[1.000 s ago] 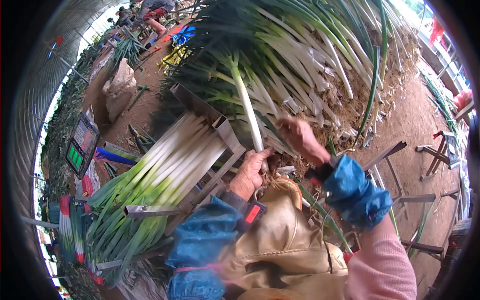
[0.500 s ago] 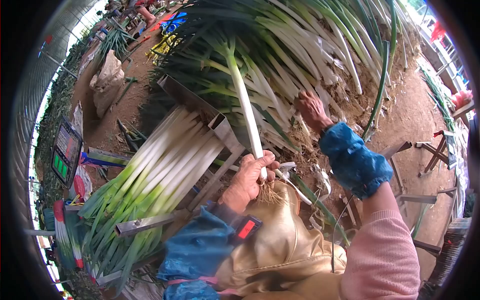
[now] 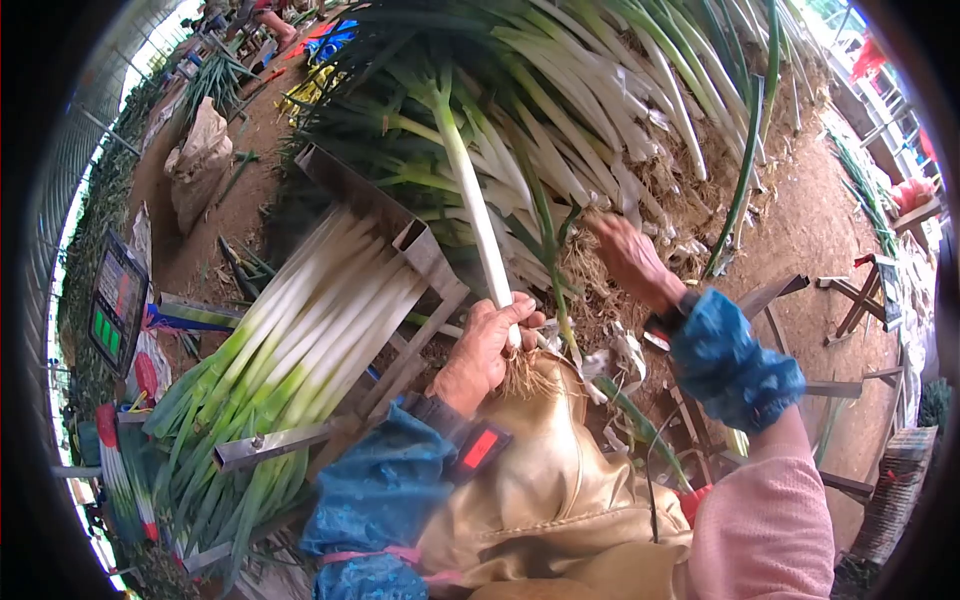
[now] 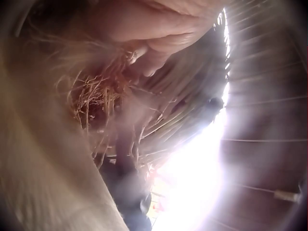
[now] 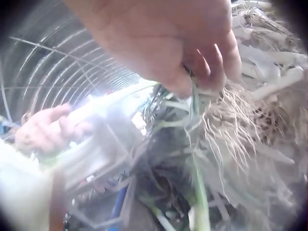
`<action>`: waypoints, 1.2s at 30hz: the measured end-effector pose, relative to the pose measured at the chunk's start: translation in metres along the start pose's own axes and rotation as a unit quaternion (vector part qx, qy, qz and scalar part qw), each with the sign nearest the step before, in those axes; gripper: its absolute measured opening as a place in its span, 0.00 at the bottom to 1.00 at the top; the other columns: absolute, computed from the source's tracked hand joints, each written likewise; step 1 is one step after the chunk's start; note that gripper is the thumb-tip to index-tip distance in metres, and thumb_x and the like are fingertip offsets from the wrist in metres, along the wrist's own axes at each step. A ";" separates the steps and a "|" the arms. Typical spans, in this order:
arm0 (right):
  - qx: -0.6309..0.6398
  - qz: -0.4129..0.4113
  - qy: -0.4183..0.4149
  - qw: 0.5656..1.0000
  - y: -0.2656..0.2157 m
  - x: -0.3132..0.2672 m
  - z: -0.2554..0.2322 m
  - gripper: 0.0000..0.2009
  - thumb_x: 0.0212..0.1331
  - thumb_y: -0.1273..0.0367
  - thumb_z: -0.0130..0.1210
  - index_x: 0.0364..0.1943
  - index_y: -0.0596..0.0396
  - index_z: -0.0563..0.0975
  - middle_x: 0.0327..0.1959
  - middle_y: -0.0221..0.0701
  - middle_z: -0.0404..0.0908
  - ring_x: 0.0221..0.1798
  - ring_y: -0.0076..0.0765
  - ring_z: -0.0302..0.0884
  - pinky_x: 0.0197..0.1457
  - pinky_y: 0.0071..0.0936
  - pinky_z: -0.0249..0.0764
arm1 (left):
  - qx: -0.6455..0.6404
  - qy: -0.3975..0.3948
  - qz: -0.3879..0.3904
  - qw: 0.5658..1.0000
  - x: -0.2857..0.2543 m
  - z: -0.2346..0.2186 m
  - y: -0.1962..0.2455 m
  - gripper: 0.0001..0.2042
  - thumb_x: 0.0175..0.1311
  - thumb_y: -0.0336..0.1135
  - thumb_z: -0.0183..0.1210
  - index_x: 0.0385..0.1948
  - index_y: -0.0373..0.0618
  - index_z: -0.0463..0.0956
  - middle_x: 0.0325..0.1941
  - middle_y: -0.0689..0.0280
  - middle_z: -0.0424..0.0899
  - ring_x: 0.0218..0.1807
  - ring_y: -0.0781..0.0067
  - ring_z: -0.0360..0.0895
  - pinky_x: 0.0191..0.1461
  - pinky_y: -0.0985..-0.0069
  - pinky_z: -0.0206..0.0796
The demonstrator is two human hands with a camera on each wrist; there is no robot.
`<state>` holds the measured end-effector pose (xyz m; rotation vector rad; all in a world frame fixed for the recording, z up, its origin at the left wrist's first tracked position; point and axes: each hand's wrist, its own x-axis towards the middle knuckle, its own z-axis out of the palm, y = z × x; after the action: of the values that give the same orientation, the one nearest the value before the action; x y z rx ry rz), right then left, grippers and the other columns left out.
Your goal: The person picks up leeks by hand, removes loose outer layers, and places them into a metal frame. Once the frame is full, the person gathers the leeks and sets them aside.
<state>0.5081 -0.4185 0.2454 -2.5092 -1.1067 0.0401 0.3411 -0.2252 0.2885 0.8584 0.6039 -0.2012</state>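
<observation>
In the head view my left hand [image 3: 482, 350] grips a leek [image 3: 470, 190] by the low end of its white stem, its green top up and its roots hanging over the gold apron [image 3: 530, 480]. The left wrist view has the roots [image 4: 98, 98] below the fingers. My right hand [image 3: 635, 262] is at the root side of the leek pile [image 3: 590, 110]. In the right wrist view its thumb and curled fingers pinch a green leaf [image 5: 199, 187], with pale roots [image 5: 231, 125] beside the fingertips.
Trimmed leeks [image 3: 320, 320] lie in a metal rack [image 3: 425, 250] at the left, near a scale with a green display [image 3: 118, 300]. Metal stands [image 3: 865, 300] are at the right. Another person's leg [image 3: 278, 28] shows at the top left.
My right hand has moved to the pile's root side, and a long green leaf now hangs left of it. My left hand keeps its grip on the leek. The head view has shifted.
</observation>
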 end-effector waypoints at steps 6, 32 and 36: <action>-0.116 0.136 0.051 0.983 0.039 0.106 0.055 0.17 0.53 0.69 0.48 0.49 0.58 0.70 0.40 0.42 0.76 0.44 0.47 0.75 0.43 0.37 0.74 | 0.001 -0.009 -0.030 1.000 0.010 -0.003 -0.003 0.09 0.56 0.30 0.59 0.36 0.41 0.70 0.25 0.61 0.77 0.17 0.76 0.72 0.17 0.78 0.68; 0.536 -0.055 -0.144 0.830 -0.066 -0.019 -0.043 0.15 0.55 0.72 0.53 0.48 0.55 0.71 0.44 0.34 0.73 0.46 0.37 0.71 0.51 0.27 0.67 | -0.116 -0.075 -0.044 0.989 0.042 0.011 -0.022 0.13 0.47 0.35 0.68 0.33 0.42 0.76 0.26 0.68 0.77 0.29 0.73 0.75 0.31 0.73 0.72; 0.337 -0.174 -0.097 0.920 -0.086 -0.021 -0.073 0.17 0.52 0.79 0.54 0.48 0.52 0.72 0.46 0.37 0.72 0.48 0.41 0.70 0.49 0.30 0.68 | -0.130 -0.059 -0.026 0.989 0.043 0.016 -0.016 0.08 0.49 0.29 0.64 0.30 0.42 0.76 0.29 0.66 0.79 0.31 0.72 0.76 0.33 0.73 0.72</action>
<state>0.4459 -0.4062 0.3414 -1.7023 -1.3222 0.4928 0.3768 -0.2450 0.2612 0.5742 0.5284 -0.2129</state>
